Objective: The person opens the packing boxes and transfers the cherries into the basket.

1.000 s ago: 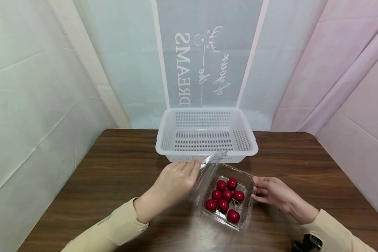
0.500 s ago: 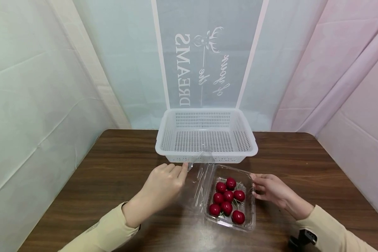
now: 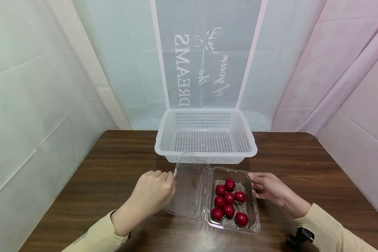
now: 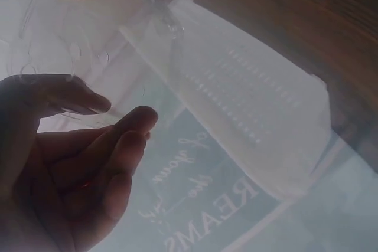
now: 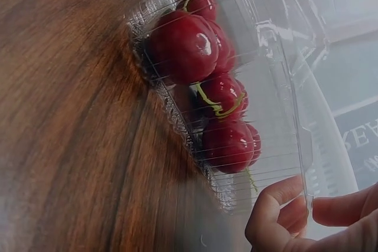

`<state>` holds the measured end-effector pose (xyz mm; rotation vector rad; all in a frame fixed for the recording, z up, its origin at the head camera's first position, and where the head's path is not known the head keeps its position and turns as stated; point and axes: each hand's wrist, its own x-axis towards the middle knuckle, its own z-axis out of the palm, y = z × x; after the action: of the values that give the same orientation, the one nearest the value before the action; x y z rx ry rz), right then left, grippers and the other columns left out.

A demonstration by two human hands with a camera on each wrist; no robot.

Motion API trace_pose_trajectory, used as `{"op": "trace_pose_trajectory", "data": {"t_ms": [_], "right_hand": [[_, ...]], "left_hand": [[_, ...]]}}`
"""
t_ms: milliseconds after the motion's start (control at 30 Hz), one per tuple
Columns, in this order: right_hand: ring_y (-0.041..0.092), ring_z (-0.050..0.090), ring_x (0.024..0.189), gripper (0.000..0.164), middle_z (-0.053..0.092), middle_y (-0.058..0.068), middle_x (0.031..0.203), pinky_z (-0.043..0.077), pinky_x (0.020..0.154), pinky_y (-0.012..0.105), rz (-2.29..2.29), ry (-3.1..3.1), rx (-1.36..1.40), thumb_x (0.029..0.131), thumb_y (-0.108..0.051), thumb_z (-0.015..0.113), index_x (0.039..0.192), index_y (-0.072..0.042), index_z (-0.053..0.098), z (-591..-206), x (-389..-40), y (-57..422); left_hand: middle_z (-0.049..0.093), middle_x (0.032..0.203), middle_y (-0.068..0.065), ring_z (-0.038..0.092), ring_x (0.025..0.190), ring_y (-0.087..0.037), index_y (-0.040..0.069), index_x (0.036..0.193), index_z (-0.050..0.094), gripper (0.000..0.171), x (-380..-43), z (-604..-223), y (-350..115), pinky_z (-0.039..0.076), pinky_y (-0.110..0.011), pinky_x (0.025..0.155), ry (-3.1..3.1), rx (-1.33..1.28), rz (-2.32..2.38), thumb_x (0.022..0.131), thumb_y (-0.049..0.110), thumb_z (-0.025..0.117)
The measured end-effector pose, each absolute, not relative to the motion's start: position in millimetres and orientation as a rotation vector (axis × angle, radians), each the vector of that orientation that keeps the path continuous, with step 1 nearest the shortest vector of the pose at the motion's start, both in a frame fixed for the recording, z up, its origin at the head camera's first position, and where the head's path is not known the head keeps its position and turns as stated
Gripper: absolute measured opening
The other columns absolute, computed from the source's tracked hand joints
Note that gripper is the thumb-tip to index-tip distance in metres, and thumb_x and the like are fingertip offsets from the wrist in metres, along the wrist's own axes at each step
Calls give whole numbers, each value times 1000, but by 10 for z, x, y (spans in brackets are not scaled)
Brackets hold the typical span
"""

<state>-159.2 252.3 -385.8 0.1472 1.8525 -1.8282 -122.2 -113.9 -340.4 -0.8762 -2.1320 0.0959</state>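
Observation:
A clear plastic clamshell box (image 3: 254,221) stands on the table with several red cherries (image 3: 229,198) inside, some with green stems. Its hinged lid (image 3: 189,196) is swung out to the left, tilted low above the table. My left hand (image 3: 155,190) pinches the lid's free edge between thumb and fingers. At the box's right side, my right hand (image 3: 272,189) grips the rim, thumb on one face and fingers on the other, as the right wrist view shows. The left wrist view has the see-through lid blurred in front of the left fingers (image 4: 127,143).
Behind the box stands a white perforated basket (image 3: 253,150), close to the raised lid edge. The dark wooden table (image 3: 113,168) is bounded by pale cloth walls (image 3: 50,105) on the left, right and back. A black device (image 3: 300,238) sits at the right wrist.
My left hand has moved left and slightly down, swinging the lid from steeply raised to nearly flat. The box has turned and shifted a little, with my right hand staying on its rim.

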Motion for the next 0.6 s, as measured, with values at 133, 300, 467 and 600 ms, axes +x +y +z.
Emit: {"op": "trace_pose_trajectory", "data": {"t_ms": [133, 300, 467, 600], "right_hand": [[7, 52, 79, 41, 51, -2, 91, 49, 71, 27, -1794, 1886, 133, 102, -21, 37, 129, 10, 34, -3840, -1609, 2482], [6, 50, 79, 46, 49, -3, 90, 49, 71, 26, -1766, 1933, 136, 102, -22, 39, 133, 11, 33, -3843, -1638, 2432], [6, 51, 78, 45, 50, -3, 89, 49, 69, 25, -1782, 1942, 131, 101, -23, 42, 131, 9, 36, -3872, -1664, 2369], [6, 52, 78, 45, 49, -3, 90, 49, 68, 25, -1805, 1955, 130, 100, -25, 46, 130, 8, 40, -3895, -1678, 2324]], "left_hand": [[38, 46, 5, 34, 39, -12, 13, 54, 46, 25, -1205, -3442, -1211, 21, -22, 40, -2187, -847, 133, 71, 19, 63], [33, 45, 6, 30, 38, -10, 17, 51, 38, 36, -1178, -3484, -1290, 20, -22, 38, -2278, -820, 158, 69, 24, 68], [34, 45, 5, 34, 37, -11, 17, 51, 38, 38, -1142, -3518, -1365, 22, -24, 36, -2383, -776, 170, 71, 25, 68], [37, 43, 4, 39, 36, -14, 17, 50, 37, 38, -1113, -3550, -1403, 25, -27, 34, -2409, -741, 161, 71, 25, 67]]}}
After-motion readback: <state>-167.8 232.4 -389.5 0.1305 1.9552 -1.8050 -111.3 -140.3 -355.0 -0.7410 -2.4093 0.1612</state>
